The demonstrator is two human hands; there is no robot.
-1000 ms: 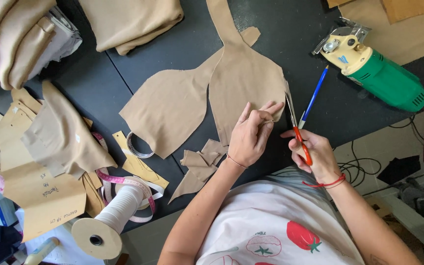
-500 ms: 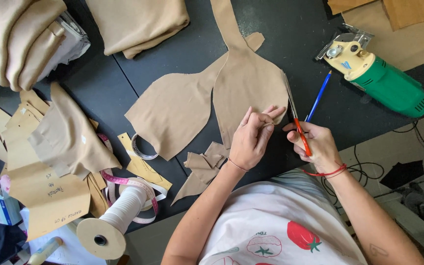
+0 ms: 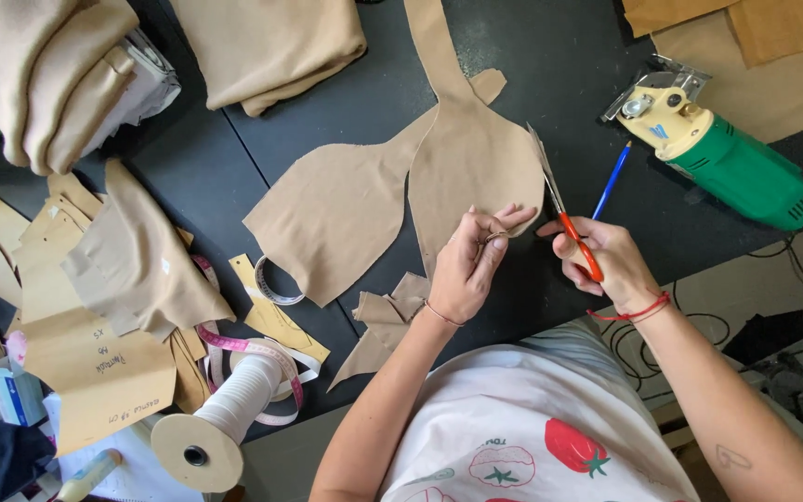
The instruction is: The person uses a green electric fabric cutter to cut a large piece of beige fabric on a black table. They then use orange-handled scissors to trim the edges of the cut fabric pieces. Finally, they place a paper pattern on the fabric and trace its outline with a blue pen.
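The tan cloth (image 3: 471, 167) lies flat on the dark table (image 3: 234, 158). The left hand (image 3: 471, 260) pinches the cloth's near edge — fingers clamped on it. Just right of the cloth, the right hand (image 3: 606, 260) grips orange-handled scissors (image 3: 564, 209) — blades along the cloth's right edge. A blue pencil (image 3: 611, 181) lies further right.

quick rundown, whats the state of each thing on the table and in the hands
scissors: in the right hand, blades nearly closed, tips pointing away
tan fabric piece: flat on the table, near edge pinched by the left hand
second tan fabric piece: lying flat, untouched
blue pencil: lying loose
green cutting machine: on its side, unheld
thread cone: tipped over
measuring tape: unrolled, tangled
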